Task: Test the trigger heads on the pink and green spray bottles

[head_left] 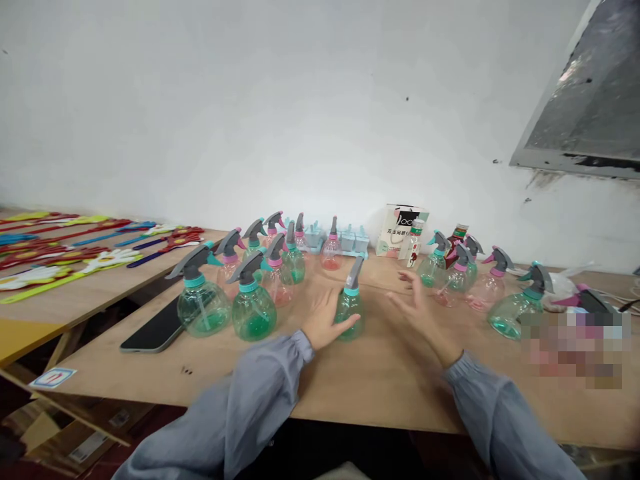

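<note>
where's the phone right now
In the head view, the phone lies flat on the left part of the wooden table, right beside the leftmost spray bottle and left of the person's left hand.

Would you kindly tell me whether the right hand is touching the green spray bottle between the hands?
Apart: in the head view, a strip of tabletop shows between the right hand and the green spray bottle.
</note>
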### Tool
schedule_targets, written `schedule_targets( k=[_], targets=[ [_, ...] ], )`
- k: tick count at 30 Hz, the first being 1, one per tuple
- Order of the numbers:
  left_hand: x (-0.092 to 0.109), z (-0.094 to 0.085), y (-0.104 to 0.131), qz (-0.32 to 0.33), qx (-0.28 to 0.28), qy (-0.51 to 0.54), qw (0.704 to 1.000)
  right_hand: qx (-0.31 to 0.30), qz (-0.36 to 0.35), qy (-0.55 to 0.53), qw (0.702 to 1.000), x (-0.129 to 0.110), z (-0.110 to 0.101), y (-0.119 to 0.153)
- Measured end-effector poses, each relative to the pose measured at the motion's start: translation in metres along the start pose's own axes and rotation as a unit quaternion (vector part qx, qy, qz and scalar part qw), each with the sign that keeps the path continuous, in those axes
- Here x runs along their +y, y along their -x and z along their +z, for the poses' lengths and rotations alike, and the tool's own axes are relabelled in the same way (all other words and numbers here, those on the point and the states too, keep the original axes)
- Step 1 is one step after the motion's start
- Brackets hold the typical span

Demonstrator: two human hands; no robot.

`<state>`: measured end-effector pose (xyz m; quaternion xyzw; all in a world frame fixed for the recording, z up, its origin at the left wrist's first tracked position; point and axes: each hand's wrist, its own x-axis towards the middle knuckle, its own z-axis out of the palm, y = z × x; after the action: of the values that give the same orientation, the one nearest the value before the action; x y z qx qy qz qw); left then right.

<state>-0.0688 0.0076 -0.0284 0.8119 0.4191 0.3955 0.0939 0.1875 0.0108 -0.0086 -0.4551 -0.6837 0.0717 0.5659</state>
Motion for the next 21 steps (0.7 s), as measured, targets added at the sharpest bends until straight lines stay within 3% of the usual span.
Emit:
schedule_targets(
  k=[2,4,9,11,14,18,21],
  targets=[
    [0.014,0.009,0.005,-0.012,0.0,-0.042,0.999,-0.085,0.02,-0.09,0.992,-0.015,0.021,0.004],
    [0.025,0.015,0.011,-0.005,-0.008,-0.078,0.997,-0.131,0.031,-0.138,0.981,-0.027,0.035,0.007],
    [0.026,0.013,0.006,0.031,-0.023,-0.016,0.999,-0.116,0.045,-0.174,0.977,-0.039,0.042,0.008],
    [0.016,0.008,-0.016,0.001,0.012,0.025,1.0,-0.102,0.04,-0.18,0.978,-0.039,0.041,0.008],
    [-0.006,0.004,-0.068,-0.102,0.073,0.02,0.992,-0.106,0.035,-0.186,0.976,-0.039,0.04,0.008],
    [-0.037,0.011,-0.145,-0.2,0.031,-0.002,0.979,-0.112,0.035,-0.191,0.975,-0.036,0.042,0.012],
    [-0.055,0.019,-0.181,-0.226,-0.007,-0.033,0.974,-0.11,0.038,-0.201,0.973,-0.032,0.044,0.015]
  ],
)
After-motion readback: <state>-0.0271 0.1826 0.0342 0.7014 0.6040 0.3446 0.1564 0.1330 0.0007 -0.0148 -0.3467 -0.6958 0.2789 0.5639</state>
